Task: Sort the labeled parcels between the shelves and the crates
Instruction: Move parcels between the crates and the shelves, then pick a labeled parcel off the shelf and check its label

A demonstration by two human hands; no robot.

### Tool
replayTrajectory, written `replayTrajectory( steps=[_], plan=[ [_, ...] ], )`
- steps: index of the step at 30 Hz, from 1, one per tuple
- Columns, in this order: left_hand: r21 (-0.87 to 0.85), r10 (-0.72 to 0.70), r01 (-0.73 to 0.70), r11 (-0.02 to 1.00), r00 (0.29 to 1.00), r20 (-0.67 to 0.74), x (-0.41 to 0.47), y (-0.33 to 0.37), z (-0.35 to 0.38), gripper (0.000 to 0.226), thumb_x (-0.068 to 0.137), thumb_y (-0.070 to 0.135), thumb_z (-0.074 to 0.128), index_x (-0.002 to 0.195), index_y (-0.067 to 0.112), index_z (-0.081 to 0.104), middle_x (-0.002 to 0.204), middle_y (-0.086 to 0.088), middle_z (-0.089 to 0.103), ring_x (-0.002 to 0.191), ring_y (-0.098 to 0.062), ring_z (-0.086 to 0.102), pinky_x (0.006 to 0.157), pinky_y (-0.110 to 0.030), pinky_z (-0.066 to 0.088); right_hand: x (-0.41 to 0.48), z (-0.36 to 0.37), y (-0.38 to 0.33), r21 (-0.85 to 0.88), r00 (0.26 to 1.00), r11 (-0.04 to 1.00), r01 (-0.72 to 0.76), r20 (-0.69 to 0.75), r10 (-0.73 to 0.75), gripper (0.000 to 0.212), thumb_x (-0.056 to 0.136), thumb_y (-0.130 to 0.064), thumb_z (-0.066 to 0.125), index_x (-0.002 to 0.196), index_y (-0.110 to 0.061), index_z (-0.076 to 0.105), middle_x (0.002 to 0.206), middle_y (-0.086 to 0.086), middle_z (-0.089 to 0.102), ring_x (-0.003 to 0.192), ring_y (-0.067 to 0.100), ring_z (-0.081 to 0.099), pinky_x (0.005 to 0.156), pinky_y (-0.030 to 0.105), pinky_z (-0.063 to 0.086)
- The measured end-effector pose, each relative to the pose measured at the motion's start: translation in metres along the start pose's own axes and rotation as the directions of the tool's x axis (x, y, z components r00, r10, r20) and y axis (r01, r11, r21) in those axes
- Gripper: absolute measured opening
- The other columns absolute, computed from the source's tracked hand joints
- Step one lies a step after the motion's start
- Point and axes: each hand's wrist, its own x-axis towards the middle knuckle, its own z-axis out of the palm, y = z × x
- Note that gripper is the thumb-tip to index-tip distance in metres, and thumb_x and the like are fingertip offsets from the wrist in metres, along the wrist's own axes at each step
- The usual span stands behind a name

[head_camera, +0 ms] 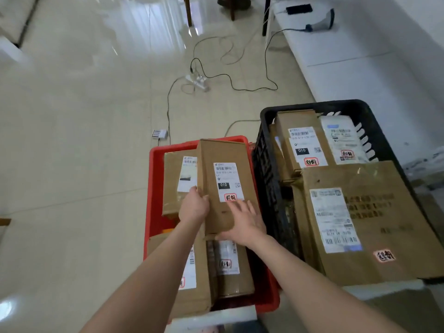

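Observation:
A long brown cardboard parcel (224, 155) with a white "010" label lies on top of other parcels in the red crate (153, 188). My left hand (193, 207) holds its left edge, thumb on top. My right hand (242, 224) lies flat on its near end with fingers spread. Under it are another labeled box (176, 181) at the back left and two more boxes (228, 267) at the front. The black crate (264, 145) to the right holds several labeled parcels, among them a large flat box (374, 212).
Cables and a white power strip (198, 80) lie on the glossy tiled floor beyond the crates. A small white charger (159, 133) sits just behind the red crate. A white ledge (336, 56) with a handheld scanner (322, 21) runs along the right.

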Motion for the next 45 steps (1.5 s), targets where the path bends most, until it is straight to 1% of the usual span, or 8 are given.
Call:
replayTrajectory(
  steps=[8, 16, 21, 24, 27, 35, 40, 45],
  plan=[
    [0.044, 0.148, -0.15, 0.988, 0.987, 0.057, 0.013, -0.003, 0.007, 0.063, 0.092, 0.02, 0.058, 0.148, 0.014, 0.031, 0.144, -0.012, 0.04, 0.131, -0.027, 0.042, 0.106, -0.037, 0.038, 0.021, 0.01, 0.003, -0.109, 1.0, 0.994, -0.017, -0.011, 0.016, 0.098, 0.08, -0.034, 0.074, 0.152, -0.036, 0.007, 0.161, 0.0, -0.006, 0.148, 0.028, -0.001, 0.118, 0.046, 0.009],
    [0.111, 0.229, -0.249, 0.962, 0.959, 0.166, 0.007, -0.009, -0.009, 0.067, 0.091, 0.024, 0.058, 0.149, 0.017, 0.025, 0.147, -0.01, 0.036, 0.13, -0.027, 0.043, 0.106, -0.041, 0.041, 0.018, 0.002, 0.0, -0.103, 0.996, 0.994, -0.041, 0.071, 0.049, 0.113, 0.071, -0.044, 0.08, 0.152, -0.033, 0.002, 0.161, 0.002, -0.007, 0.148, 0.028, -0.001, 0.117, 0.048, 0.013],
    [0.372, 0.396, -0.416, 0.83, 0.909, 0.134, -0.016, -0.003, -0.035, 0.065, 0.09, 0.026, 0.058, 0.147, 0.019, 0.028, 0.153, -0.007, 0.028, 0.129, -0.027, 0.045, 0.095, -0.042, 0.05, -0.012, -0.011, -0.007, -0.001, 0.994, 0.996, -0.093, -0.053, 0.093, 0.101, 0.076, -0.043, 0.075, 0.151, -0.03, 0.01, 0.16, 0.005, 0.007, 0.147, 0.027, 0.01, 0.115, 0.047, 0.02],
    [0.54, 0.526, -0.538, 0.647, 0.828, 0.194, -0.035, 0.011, -0.047, 0.075, 0.088, 0.024, 0.062, 0.15, 0.02, 0.02, 0.156, -0.005, 0.021, 0.138, -0.026, 0.033, 0.1, -0.041, 0.048, -0.037, -0.025, -0.012, 0.041, 0.974, 0.991, -0.129, -0.182, 0.134, 0.075, 0.087, -0.025, 0.062, 0.148, -0.029, 0.021, 0.155, 0.004, 0.018, 0.14, 0.026, 0.022, 0.109, 0.043, 0.033],
    [0.598, 0.609, -0.617, 0.511, 0.751, 0.255, -0.058, 0.029, -0.054, 0.078, 0.087, 0.021, 0.061, 0.151, 0.022, 0.016, 0.158, -0.006, 0.016, 0.142, -0.027, 0.025, 0.108, -0.041, 0.038, -0.064, -0.04, -0.015, 0.059, 0.927, 0.982, -0.181, -0.323, 0.19, 0.067, 0.09, -0.016, 0.055, 0.148, -0.025, 0.023, 0.154, 0.003, 0.022, 0.138, 0.025, 0.025, 0.105, 0.041, 0.037],
    [0.596, 0.784, -0.781, 0.187, 0.485, 0.389, -0.144, 0.087, -0.045, 0.075, 0.089, 0.031, 0.058, 0.15, 0.02, 0.017, 0.157, -0.007, 0.017, 0.142, -0.028, 0.023, 0.108, -0.042, 0.034, -0.167, -0.065, 0.011, 0.134, 0.744, 0.926, -0.353, -0.56, 0.364, 0.059, 0.093, -0.025, 0.053, 0.145, -0.024, 0.026, 0.15, 0.004, 0.026, 0.135, 0.025, 0.028, 0.1, 0.038, 0.037],
    [0.541, 0.821, -0.841, 0.005, 0.312, 0.478, -0.214, 0.123, -0.006, 0.069, 0.09, 0.031, 0.057, 0.149, 0.019, 0.021, 0.156, -0.008, 0.019, 0.141, -0.027, 0.025, 0.108, -0.039, 0.035, -0.244, -0.063, 0.056, 0.24, 0.606, 0.841, -0.484, -0.602, 0.521, 0.058, 0.092, -0.021, 0.056, 0.143, -0.023, 0.03, 0.149, 0.005, 0.029, 0.135, 0.025, 0.029, 0.106, 0.037, 0.034],
    [0.47, 0.789, -0.872, -0.138, 0.189, 0.584, -0.297, 0.146, 0.048, 0.066, 0.09, 0.027, 0.054, 0.148, 0.019, 0.023, 0.153, -0.008, 0.022, 0.139, -0.028, 0.027, 0.107, -0.04, 0.035, -0.324, -0.047, 0.11, 0.357, 0.481, 0.735, -0.576, -0.58, 0.658, 0.062, 0.093, -0.028, 0.054, 0.147, -0.021, 0.025, 0.152, 0.006, 0.025, 0.141, 0.027, 0.02, 0.111, 0.042, 0.029]
  ],
)
